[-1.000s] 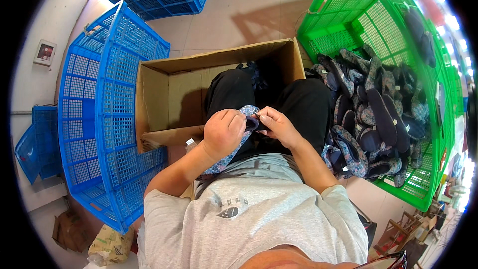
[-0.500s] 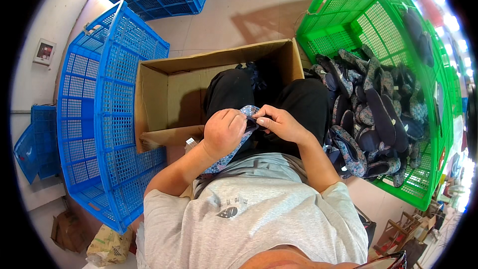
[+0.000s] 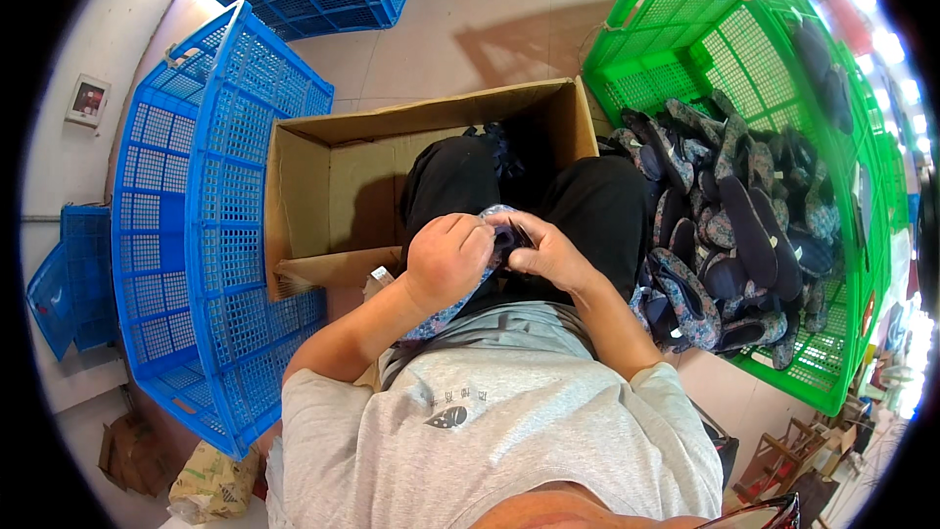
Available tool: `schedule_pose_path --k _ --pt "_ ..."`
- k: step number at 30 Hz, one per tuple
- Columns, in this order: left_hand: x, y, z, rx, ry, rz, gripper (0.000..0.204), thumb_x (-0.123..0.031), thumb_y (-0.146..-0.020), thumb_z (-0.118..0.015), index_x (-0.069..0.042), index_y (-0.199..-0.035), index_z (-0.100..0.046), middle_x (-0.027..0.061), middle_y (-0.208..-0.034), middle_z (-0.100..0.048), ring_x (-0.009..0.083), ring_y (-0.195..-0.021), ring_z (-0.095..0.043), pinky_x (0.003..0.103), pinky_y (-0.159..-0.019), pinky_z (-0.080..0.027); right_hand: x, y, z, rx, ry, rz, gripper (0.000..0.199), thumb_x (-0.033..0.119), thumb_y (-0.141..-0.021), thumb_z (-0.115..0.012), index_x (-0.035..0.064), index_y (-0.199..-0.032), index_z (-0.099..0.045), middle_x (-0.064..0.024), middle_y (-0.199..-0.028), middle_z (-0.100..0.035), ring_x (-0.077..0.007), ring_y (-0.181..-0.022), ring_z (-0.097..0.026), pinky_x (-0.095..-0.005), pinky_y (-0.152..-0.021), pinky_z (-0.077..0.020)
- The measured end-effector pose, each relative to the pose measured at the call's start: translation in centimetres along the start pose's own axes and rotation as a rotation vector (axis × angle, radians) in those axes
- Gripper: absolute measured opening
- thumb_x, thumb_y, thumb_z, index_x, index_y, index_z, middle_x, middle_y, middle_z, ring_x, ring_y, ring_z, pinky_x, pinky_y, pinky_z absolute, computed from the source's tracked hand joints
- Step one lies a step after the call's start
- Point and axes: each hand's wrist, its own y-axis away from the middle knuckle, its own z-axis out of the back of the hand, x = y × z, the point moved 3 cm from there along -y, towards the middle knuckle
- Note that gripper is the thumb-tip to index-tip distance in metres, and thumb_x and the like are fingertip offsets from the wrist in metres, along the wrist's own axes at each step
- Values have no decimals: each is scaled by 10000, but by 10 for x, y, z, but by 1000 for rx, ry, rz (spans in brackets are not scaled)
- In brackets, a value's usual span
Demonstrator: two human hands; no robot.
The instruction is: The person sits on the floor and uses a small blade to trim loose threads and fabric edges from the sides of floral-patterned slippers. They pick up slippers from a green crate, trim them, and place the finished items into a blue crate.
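Diagonally, slipper (image 3: pixel 460 296) (both hands gripping)

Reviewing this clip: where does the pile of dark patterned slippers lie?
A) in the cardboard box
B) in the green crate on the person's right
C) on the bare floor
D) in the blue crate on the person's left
B: the slippers are heaped inside the green crate at the person's right side.
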Motion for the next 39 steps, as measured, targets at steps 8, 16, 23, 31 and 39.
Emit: schedule_pose_path --k 8,16,23,31,39 --pt "12 -17 -1 -67 -10 244 169 -7 -714 -730 -40 -760 -570 108 -744 -599 294 -683 -613 387 -594 -485 -10 3 22 -305 -457 217 127 141 -920 -655 110 -841 -561 15 -688 -537 -49 -498 -406 -189 -425 -274" --pt "36 -46 -3 118 237 658 198 -77 -769 -673 -48 -912 -538 126 -677 -575 310 -661 -591 399 -595 -454 11 -32 2 -435 592 298 657 222 -764 -808 87 -1328 -500 -125 -1118 -629 -251 -960 -619 -354 -877 -502" --pt "36 -67 -6 72 293 565 208 2 -746 -626 -48 -918 -521 78 -615 -466 233 -570 -476 357 -565 -394 37 -54 5 -611 994 249 585 158 -750 -724 129 -1297 -520 -216 -1119 -640 -418 -1045 -604 -462 -878 -499" --pt "35 -64 0 20 -204 268 476 -18 -677 -673 -33 -1149 -606 108 -1043 -608 308 -1029 -588 392 -878 -498 31 -66 17 -532 1025 393 505 22 -777 -592 100 -1275 -573 -216 -1124 -650 -415 -1064 -605 -453 -889 -500" --pt "62 -36 -15 276 -139 176 433 -22 -680 -625 38 -1108 -640 143 -979 -616 334 -961 -608 403 -859 -502 34 -60 14 -442 1127 425 294 86 -801 -650 53 -1093 -647 -202 -924 -660 -397 -899 -629 -453 -768 -506"
